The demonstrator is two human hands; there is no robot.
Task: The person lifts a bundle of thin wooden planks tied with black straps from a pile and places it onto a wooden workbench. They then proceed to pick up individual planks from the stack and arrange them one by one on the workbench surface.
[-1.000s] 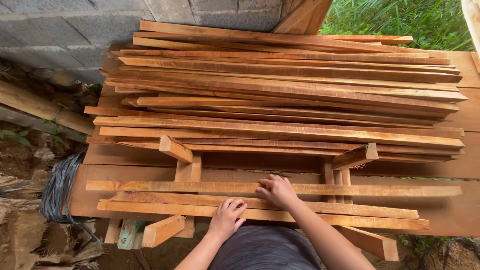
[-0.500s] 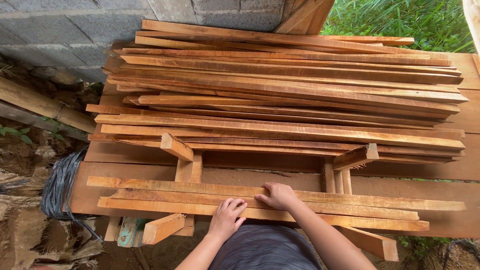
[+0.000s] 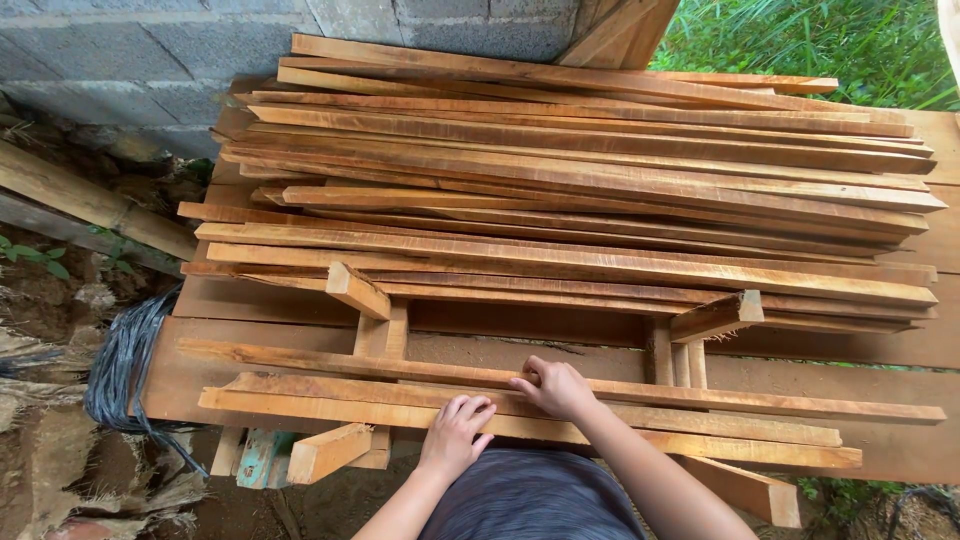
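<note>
Looking down from the head camera, we see both hands on the three long wooden slats lying side by side across the near edge of the work surface. Our left hand (image 3: 457, 432) rests flat on the nearest slat (image 3: 330, 410), its fingers spread a little and pressed onto the top face, not wrapped round anything. Our right hand (image 3: 556, 388) sits just beyond it, its fingers curled over the far edge of the farthest slat (image 3: 300, 355) while the palm covers the middle slat (image 3: 320, 385); we cannot tell how firmly it grips. The two hands are close together, nearly touching.

The three slats lie across short wooden cross-blocks (image 3: 357, 290) that stick up at an angle (another one (image 3: 716, 316) stands further right), and a stubby offcut (image 3: 326, 452) juts out below the nearest slat on the left. Behind the slats, a big loose stack of sawn boards (image 3: 590, 170) fills the wide plank table (image 3: 900, 345), reddish-brown and laid roughly parallel, their ends uneven. Past the stack runs a grey concrete-block wall (image 3: 150, 50), with green grass (image 3: 830, 45) showing at the upper right. At the left, a bundle of dark cord (image 3: 125, 365) hangs off the table's edge beside a bamboo pole (image 3: 90, 200) and bare earth.
</note>
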